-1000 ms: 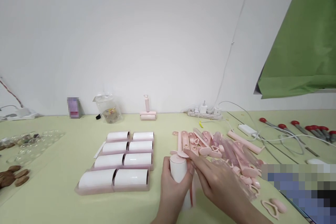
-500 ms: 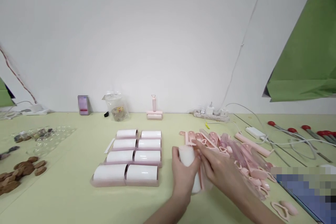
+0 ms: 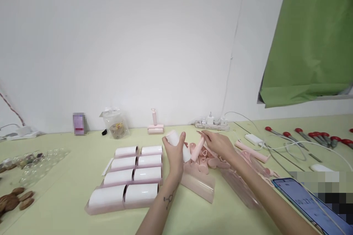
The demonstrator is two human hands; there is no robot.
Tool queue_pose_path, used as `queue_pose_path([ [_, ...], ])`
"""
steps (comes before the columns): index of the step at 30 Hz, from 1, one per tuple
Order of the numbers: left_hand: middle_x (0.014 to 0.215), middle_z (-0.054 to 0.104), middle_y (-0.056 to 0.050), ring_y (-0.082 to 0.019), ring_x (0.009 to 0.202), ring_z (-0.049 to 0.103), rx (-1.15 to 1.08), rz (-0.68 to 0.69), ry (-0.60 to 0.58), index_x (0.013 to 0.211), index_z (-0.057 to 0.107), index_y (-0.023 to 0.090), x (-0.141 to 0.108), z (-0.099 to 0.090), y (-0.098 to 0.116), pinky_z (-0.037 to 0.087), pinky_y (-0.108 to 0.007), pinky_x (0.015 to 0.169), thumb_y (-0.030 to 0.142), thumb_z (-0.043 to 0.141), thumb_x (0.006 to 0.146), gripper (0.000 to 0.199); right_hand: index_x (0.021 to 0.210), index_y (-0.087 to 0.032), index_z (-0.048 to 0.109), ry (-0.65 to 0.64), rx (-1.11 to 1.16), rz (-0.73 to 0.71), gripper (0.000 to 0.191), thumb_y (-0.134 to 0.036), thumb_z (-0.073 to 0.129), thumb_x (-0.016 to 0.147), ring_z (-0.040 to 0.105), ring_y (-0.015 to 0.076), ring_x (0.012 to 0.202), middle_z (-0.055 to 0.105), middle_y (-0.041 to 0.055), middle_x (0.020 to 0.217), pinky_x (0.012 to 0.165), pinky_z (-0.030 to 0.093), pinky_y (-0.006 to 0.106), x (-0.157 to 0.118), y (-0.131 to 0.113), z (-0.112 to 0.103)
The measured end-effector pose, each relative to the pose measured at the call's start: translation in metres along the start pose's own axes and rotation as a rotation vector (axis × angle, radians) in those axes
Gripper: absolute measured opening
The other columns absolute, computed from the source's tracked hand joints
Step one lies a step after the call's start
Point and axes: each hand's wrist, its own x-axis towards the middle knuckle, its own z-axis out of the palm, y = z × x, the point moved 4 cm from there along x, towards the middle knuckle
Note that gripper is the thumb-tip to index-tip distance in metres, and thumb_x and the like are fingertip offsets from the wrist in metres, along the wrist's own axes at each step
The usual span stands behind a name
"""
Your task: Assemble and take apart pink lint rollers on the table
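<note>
L hand (image 3: 173, 158) curled partway round white roll (image 3: 173, 138), thumb opp. fingers; roll tilted, just beside loose pink parts (image 3: 203, 165). R hand (image 3: 219, 144) nearly closed, fingertips apparently pinching upper end of long pink piece (image 3: 197, 150), slanted next to roll; contact unclear. Translucent cover (image 3: 199, 184) lay on table (image 3: 68, 169), nearer wearer. My read: light, steady L grip suited roll, no denting; R pinch best firm, piece squared w/ roll end b4 any push
</note>
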Motion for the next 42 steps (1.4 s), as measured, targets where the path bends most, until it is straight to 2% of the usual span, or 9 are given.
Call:
queue_pose_path([
  [5, 0.061, 0.056, 0.001, -0.014, 0.046, 0.054, 0.139, -0.068, -0.092, 0.079, 0.038, 0.020, -0.008, -0.007, -0.011, 0.041, -0.024, 0.046, 0.042, 0.054, 0.072, 0.028, 0.081, -0.019, 0.063, -0.083, 0.013, -0.064, 0.038, -0.034, 0.029, 0.086, 0.061, 0.0204, 0.066, 0.068, 0.0070, 0.071, 0.052, 0.032, 0.025, 0.008, 0.000, 0.019],
  [9, 0.065, 0.056, -0.001, -0.015, 0.057, 0.054, 0.271, 0.070, -0.210, 0.077, 0.041, 0.020, -0.011, -0.008, -0.022, 0.040, -0.024, 0.054, 0.035, 0.054, 0.073, 0.019, 0.082, -0.017, 0.062, -0.089, 0.060, -0.057, 0.027, -0.024, 0.037, 0.080, 0.060, 0.0212, 0.064, 0.067, 0.0088, 0.073, 0.052, 0.032, 0.026, 0.008, 0.011, 0.023],
  [15, 0.074, 0.057, 0.000, -0.016, 0.066, 0.055, 0.414, 0.218, -0.383, 0.084, 0.042, 0.021, -0.020, -0.007, -0.021, 0.037, -0.022, 0.057, 0.033, 0.053, 0.074, 0.019, 0.094, -0.018, 0.055, -0.006, 0.306, -0.118, 0.044, -0.035, 0.014, 0.088, 0.055, 0.0138, 0.065, 0.062, 0.0034, 0.078, 0.054, 0.039, 0.023, -0.007, -0.003, -0.010],
  [17, 0.076, 0.058, 0.001, -0.016, 0.066, 0.055, 0.536, 0.252, -0.410, 0.087, 0.044, 0.022, -0.025, -0.008, -0.019, 0.036, -0.022, 0.055, 0.037, 0.053, 0.073, 0.022, 0.096, -0.020, 0.055, -0.027, 0.427, -0.157, 0.041, -0.042, 0.022, 0.086, 0.054, 0.0130, 0.063, 0.061, 0.0017, 0.080, 0.054, 0.039, 0.023, -0.017, -0.015, -0.021],
  [21, 0.078, 0.061, 0.002, -0.018, 0.067, 0.057, 0.817, 0.367, -0.417, 0.091, 0.046, 0.024, -0.030, -0.009, -0.019, 0.036, -0.023, 0.055, 0.041, 0.052, 0.073, 0.025, 0.084, -0.023, 0.062, -0.146, 0.470, -0.216, 0.023, -0.038, 0.046, 0.075, 0.054, 0.0154, 0.067, 0.062, 0.0005, 0.078, 0.055, 0.037, 0.024, -0.035, -0.034, -0.031],
  [29, 0.088, 0.061, -0.004, -0.022, 0.081, 0.057, 0.976, 0.615, -0.404, 0.097, 0.047, 0.019, -0.032, -0.009, -0.024, 0.042, -0.030, 0.065, 0.040, 0.052, 0.073, 0.032, 0.084, -0.024, 0.059, -0.316, 0.584, -0.183, 0.018, -0.028, 0.053, 0.068, 0.055, 0.0145, 0.068, 0.063, -0.0012, 0.081, 0.055, 0.039, 0.023, -0.034, -0.026, -0.027],
  [33, 0.087, 0.061, -0.004, -0.021, 0.079, 0.057, 0.988, 0.662, -0.395, 0.098, 0.047, 0.020, -0.033, -0.010, -0.023, 0.042, -0.030, 0.064, 0.040, 0.053, 0.073, 0.032, 0.083, -0.023, 0.058, -0.336, 0.642, -0.232, 0.017, -0.028, 0.056, 0.067, 0.055, 0.0167, 0.076, 0.062, -0.0001, 0.083, 0.060, 0.040, 0.024, -0.032, -0.025, -0.026],
  [38, 0.083, 0.060, -0.004, -0.021, 0.076, 0.057, 1.026, 0.722, -0.374, 0.095, 0.049, 0.020, -0.033, -0.008, -0.021, 0.040, -0.029, 0.061, 0.038, 0.053, 0.073, 0.029, 0.080, -0.023, 0.057, -0.329, 0.662, -0.228, 0.015, -0.024, 0.055, 0.065, 0.052, 0.0134, 0.066, 0.060, -0.0014, 0.079, 0.055, 0.038, 0.023, -0.031, -0.025, -0.021],
  [42, 0.083, 0.061, -0.003, -0.021, 0.076, 0.057, 0.961, 0.613, -0.358, 0.091, 0.048, 0.021, -0.032, -0.009, -0.018, 0.039, -0.028, 0.060, 0.039, 0.057, 0.070, 0.030, 0.078, -0.022, 0.055, -0.301, 0.720, -0.219, 0.016, -0.020, 0.053, 0.063, 0.052, 0.0126, 0.065, 0.059, -0.0016, 0.078, 0.055, 0.039, 0.023, -0.028, -0.025, -0.018],
])
